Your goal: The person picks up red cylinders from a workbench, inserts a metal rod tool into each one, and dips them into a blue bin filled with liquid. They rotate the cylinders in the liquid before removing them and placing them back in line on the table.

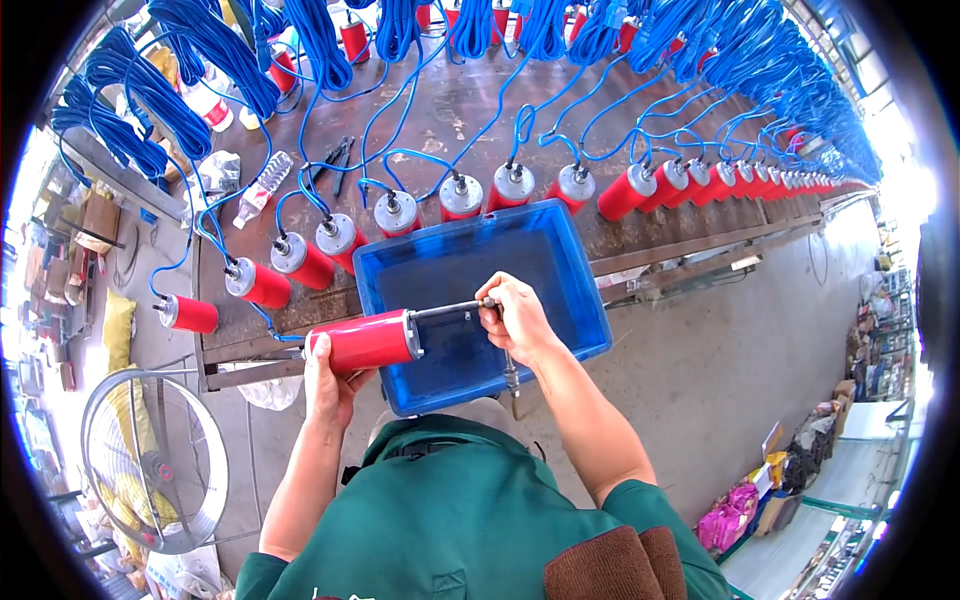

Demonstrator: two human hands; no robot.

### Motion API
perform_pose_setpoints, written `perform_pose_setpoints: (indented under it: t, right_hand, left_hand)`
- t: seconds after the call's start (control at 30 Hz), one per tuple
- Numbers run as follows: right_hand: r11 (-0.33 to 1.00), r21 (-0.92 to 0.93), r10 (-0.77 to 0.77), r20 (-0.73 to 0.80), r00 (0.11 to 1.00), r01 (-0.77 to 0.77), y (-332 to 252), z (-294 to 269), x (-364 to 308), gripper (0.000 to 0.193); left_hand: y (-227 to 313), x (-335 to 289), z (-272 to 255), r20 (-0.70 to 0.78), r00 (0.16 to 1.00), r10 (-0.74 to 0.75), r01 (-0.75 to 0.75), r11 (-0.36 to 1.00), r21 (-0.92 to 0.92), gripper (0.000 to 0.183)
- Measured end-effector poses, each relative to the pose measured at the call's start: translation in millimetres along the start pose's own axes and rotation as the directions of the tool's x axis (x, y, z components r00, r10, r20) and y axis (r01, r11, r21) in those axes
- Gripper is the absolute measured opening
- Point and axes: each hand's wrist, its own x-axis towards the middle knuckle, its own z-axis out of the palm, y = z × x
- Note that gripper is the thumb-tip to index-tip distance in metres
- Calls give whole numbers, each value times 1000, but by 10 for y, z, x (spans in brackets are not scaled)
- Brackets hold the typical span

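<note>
My left hand (328, 385) grips the left end of a red cylinder (362, 343), thumb on top and fingers beneath. The cylinder lies level over the near left part of a blue plastic tray (600, 335). A thin metal rod (445, 309) reaches from the cylinder's grey right end cap to my right hand (518, 318). My right fingers are closed round the handle end of this rod-shaped tool. Below that hand hangs a metal fitting (511, 375). Whether the rod's tip enters the cap or only touches it cannot be made out.
More red cylinders (262, 284) with blue cables line the brown table (420, 110)'s near edge. Coiled blue cables (320, 45) stand at the back. Pliers (340, 163) and a plastic bottle (262, 190) lie at left. A floor fan (155, 460) stands at lower left.
</note>
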Motion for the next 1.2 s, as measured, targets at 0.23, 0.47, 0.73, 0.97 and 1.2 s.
perform_pose_setpoints:
  t: [0.23,0.47,0.73,0.97,1.2]
  right_hand:
    - [996,87,12,33,999,-15,-1,-64,29,11]
    - [953,-113,-265,137,954,281,-989,-338,-693,26]
    - [960,-272,-128,-203,971,70,-239,-1962,-1016,34]
    - [869,-495,-283,-546,789,-31,216,-2621,-999,7]
    - [820,-571,-335,-417,845,43,290,-2966,-778,31]
  left_hand:
    - [23,-98,124,-50,998,31,-30,999,36,77]
    - [-14,-239,357,-180,947,265,-241,960,146,59]
    - [-179,-267,1321,-115,978,173,-172,985,19,51]
    - [-839,420,1585,-154,988,-10,2,999,-47,57]
    - [-1073,815,1185,-165,971,-173,158,982,-100,59]
